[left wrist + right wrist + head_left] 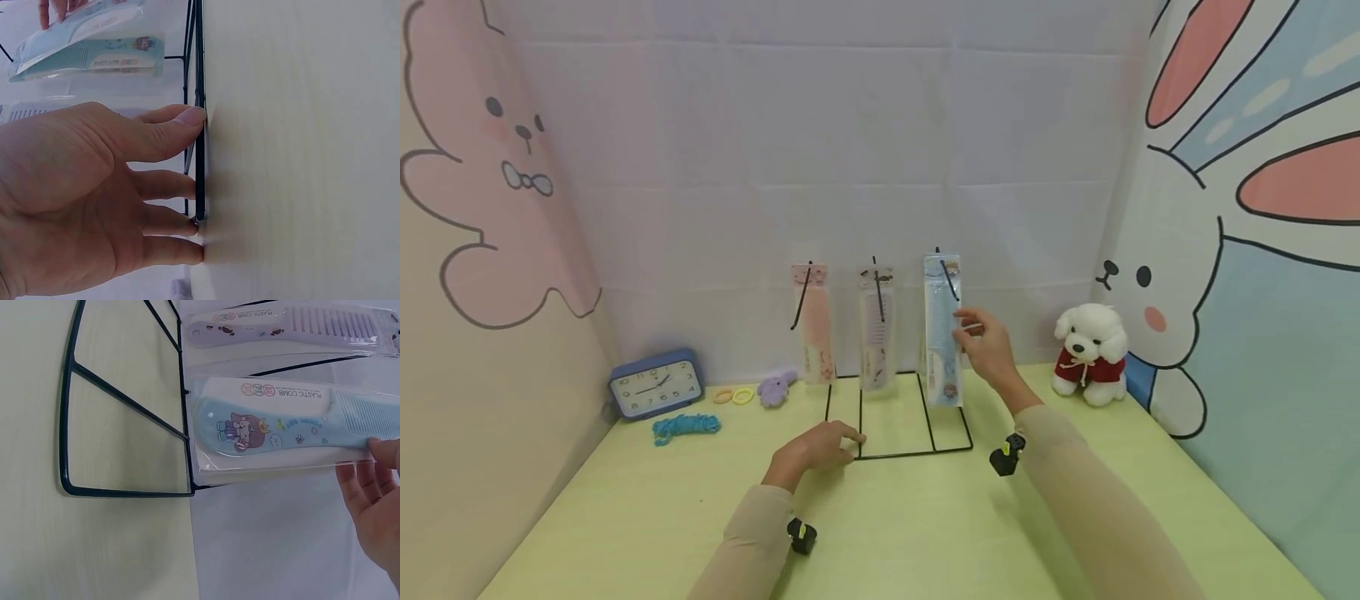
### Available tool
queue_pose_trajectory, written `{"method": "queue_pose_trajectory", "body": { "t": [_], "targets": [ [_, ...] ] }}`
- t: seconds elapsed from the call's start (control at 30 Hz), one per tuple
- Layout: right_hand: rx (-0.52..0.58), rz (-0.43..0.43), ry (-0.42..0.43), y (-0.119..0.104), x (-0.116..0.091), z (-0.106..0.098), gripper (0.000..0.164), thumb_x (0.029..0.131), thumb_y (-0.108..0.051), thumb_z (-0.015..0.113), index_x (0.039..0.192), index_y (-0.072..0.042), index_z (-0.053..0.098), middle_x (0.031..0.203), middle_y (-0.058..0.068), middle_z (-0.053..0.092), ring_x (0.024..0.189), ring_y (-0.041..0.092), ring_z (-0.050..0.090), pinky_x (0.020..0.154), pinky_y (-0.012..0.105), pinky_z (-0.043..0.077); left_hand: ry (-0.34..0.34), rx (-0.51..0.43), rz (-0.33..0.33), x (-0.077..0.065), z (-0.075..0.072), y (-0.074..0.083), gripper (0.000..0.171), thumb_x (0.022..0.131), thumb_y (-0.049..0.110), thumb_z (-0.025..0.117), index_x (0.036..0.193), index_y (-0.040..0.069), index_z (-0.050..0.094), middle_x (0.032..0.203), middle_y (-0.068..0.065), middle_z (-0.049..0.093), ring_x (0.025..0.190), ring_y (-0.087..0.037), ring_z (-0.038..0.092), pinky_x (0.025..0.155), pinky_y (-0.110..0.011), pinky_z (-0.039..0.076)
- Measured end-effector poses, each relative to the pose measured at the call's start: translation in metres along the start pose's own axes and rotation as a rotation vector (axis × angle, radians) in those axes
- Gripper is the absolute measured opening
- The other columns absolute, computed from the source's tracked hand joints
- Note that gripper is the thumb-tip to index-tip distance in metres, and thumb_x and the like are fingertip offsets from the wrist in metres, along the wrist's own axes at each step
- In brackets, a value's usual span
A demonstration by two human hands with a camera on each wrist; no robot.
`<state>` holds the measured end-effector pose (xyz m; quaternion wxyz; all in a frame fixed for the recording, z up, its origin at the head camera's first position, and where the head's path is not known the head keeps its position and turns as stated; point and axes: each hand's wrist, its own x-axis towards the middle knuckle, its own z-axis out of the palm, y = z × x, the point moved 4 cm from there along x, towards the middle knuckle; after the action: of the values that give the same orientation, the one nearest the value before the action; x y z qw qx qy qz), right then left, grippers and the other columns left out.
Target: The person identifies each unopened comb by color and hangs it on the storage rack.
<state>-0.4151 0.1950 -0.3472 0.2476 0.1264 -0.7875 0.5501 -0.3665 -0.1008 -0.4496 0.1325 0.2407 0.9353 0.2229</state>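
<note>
A black wire display rack point(917, 455) stands on the table with three hooks. My right hand point(987, 342) holds the right edge of a packaged blue comb point(269, 425) on the right hook, thumb in front and fingers behind. In the left wrist view this pack tilts away from another blue comb pack point(125, 59) behind it. A packaged purple comb point(877, 333) hangs on the middle hook and a packaged pink comb point(817, 333) on the left one. My left hand point(820, 446) touches the front left of the rack's base, its fingers stretched out with their tips at the bar.
Left on the table are a blue alarm clock point(657, 385), a bundle of blue cord point(687, 427), two hair ties point(742, 396) and a purple plush toy point(775, 389). A white plush dog point(1091, 354) in red sits at the right. A white cloth wall point(850, 125) rises behind.
</note>
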Motion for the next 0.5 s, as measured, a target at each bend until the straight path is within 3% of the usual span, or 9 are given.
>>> {"method": "queue_pose_trajectory", "body": {
  "t": [0.3,0.5],
  "targets": [
    [-0.025,0.046,-0.019,0.0051,0.0068,0.0031,0.017,0.096,-0.001,0.064,0.113,0.004,0.063,0.109,0.020,0.061,0.096,0.031,0.061,0.072,0.031,0.057,0.008,0.011,0.024,-0.0014,-0.0015,0.0017,0.037,0.093,0.004,0.069,0.130,0.009,0.067,0.139,-0.013,0.058,0.135,-0.036,0.046,0.106,-0.051,0.041],
    [-0.005,0.069,-0.024,0.0092,0.0071,-0.0016,0.017,0.098,-0.003,0.063,0.112,0.006,0.063,0.109,0.020,0.062,0.098,0.030,0.061,0.077,0.032,0.058,0.001,0.002,0.023,-0.0017,-0.0029,0.0042,0.038,0.094,0.004,0.069,0.131,0.010,0.067,0.140,-0.013,0.057,0.125,-0.028,0.052,0.092,-0.043,0.046]
  ]
}}
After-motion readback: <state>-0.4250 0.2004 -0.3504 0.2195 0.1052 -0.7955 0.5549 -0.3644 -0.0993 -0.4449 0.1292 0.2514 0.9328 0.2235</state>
